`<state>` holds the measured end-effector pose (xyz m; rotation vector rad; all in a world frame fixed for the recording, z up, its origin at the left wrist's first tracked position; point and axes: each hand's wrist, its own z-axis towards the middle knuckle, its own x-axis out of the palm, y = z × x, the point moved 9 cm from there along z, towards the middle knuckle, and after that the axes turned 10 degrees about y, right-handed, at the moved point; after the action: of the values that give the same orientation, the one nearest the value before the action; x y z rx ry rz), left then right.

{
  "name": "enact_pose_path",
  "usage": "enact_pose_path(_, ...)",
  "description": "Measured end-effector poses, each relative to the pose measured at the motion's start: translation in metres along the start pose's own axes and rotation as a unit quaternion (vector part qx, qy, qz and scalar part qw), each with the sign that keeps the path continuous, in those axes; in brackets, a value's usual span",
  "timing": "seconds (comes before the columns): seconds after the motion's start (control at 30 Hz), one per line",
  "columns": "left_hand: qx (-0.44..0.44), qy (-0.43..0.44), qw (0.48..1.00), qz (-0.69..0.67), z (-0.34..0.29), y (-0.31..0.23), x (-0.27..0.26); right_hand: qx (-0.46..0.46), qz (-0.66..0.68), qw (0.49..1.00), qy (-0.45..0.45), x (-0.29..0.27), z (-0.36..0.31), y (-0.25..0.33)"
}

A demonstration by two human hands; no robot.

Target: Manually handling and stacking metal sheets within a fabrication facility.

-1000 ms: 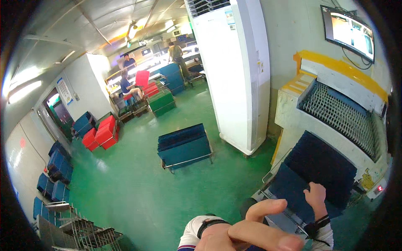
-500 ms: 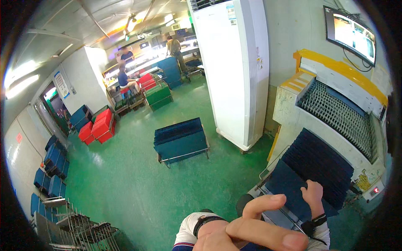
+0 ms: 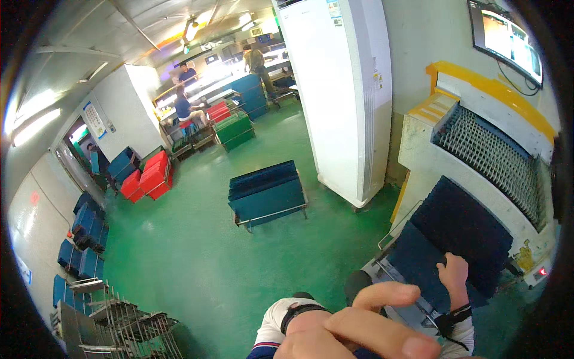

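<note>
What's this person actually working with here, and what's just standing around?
Working with:
dark blue panels, touched by the right hand
the machine beside them, probably

Apparently just around:
white upright cabinet
red stacks
metal racks at lower left

Widest free room was the green floor [image 3: 191, 257], open between the blue stack [image 3: 269, 200] mid-room and the wire racks [image 3: 128, 329] at lower left. A second, narrower lane ran between that blue stack and the tall white cabinet [image 3: 338, 102], which barred the way ahead to the right. Farther off, red boxes [image 3: 156, 176] and a green stack [image 3: 234, 133] crowded the left. Right hand [image 3: 454, 276] tightly placed: dark boards [image 3: 463, 230] packed behind it, roller machine [image 3: 418, 143] just beyond them, air above it open. Left hand [image 3: 371, 326], near the lens, hid part of the close ground
</note>
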<state>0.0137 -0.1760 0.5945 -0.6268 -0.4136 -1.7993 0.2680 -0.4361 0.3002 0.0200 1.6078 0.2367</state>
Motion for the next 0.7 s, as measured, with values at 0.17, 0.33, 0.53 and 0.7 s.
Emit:
enact_pose_path(0.17, -0.123, 0.089, 0.987, 0.054, 0.022, -0.003, 0.039, -0.004, 0.008, 1.0, 0.002, -0.002, -0.002, 0.007)
enact_pose_path(0.33, -0.247, 0.181, 0.946, -0.105, 0.006, 0.032, 0.049, -0.011, 0.001, 1.0, -0.006, 0.005, 0.002, -0.003)
enact_pose_path(0.53, -0.34, 0.22, 0.874, -0.268, -0.012, 0.056, 0.048, -0.014, 0.028, 1.0, -0.003, 0.004, 0.003, -0.003)
enact_pose_path(0.7, -0.383, 0.234, 0.838, -0.311, -0.026, 0.08, 0.053, -0.018, 0.034, 0.998, -0.053, 0.027, 0.006, -0.024)
